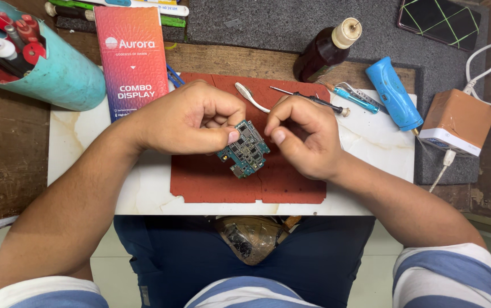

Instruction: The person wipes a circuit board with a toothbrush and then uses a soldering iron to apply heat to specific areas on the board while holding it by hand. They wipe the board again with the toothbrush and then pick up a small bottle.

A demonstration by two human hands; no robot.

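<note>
A small teal circuit board (245, 151) with metal shields is held between my two hands above a red work mat (217, 179). My left hand (191, 117) pinches the board's upper left edge between thumb and fingers. My right hand (302, 134) is curled against the board's right edge, thumb and forefinger touching its top corner. The mat lies on a white marble slab (80, 142).
Behind the hands lie white tweezers (251, 97), a black screwdriver (311, 100), a blue-handled screwdriver (355, 98), a blue tool (394, 94) and a brown bottle (325, 50). A pink flat box (132, 57) and teal tool holder (46, 63) stand left; an orange charger block (459, 121) right. A cracked phone (251, 236) rests on my lap.
</note>
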